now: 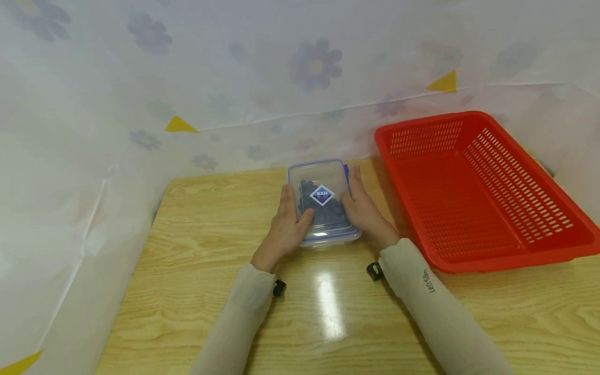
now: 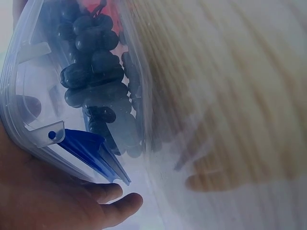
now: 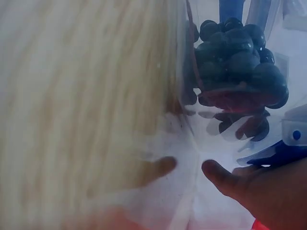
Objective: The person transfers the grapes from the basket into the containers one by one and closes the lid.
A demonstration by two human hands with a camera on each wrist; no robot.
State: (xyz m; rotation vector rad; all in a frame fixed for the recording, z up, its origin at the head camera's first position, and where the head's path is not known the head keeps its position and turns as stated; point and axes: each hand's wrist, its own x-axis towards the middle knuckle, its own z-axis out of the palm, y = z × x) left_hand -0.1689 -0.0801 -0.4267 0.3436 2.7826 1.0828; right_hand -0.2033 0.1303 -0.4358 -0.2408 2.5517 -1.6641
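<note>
Clear lidded box of dark grapes on desk, just left of red basket — left hand and right hand flank it, fingers pressed flat against its sides

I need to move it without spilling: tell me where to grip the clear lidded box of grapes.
Grip the clear box by its two long side walls, one hand from each side, as the left hand and right hand now flank it. It sits flat with the lid on; the blue latch offers less hold.
</note>
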